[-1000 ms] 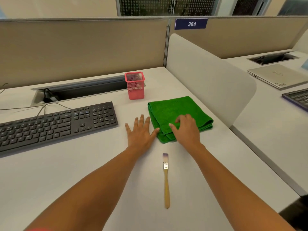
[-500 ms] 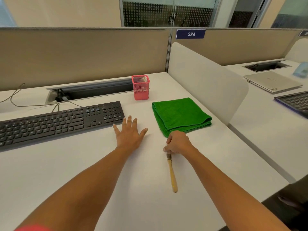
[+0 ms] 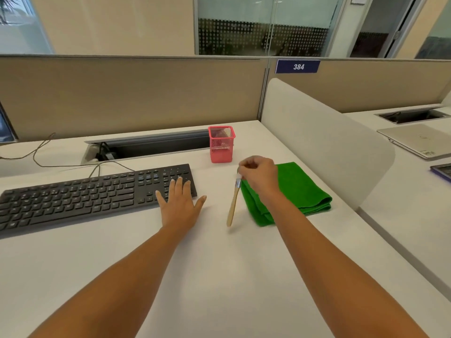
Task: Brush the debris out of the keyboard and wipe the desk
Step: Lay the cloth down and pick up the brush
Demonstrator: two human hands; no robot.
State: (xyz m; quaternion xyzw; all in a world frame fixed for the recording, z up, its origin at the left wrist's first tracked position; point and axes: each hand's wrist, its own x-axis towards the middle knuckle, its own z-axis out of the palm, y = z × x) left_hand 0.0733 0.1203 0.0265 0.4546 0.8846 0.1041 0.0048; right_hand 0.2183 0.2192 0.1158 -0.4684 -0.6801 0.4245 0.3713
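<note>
Right hand pinches brush by its bristle end, handle hanging above desk, left of green cloth. Left hand flat, fingers spread, fingertips on keyboard right end.

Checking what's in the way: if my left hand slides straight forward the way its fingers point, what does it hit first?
The keyboard. The left hand lies flat, fingers pointing away from you, fingertips already over the keyboard's right end, seemingly touching the number-pad keys, though contact is hard to judge.
</note>
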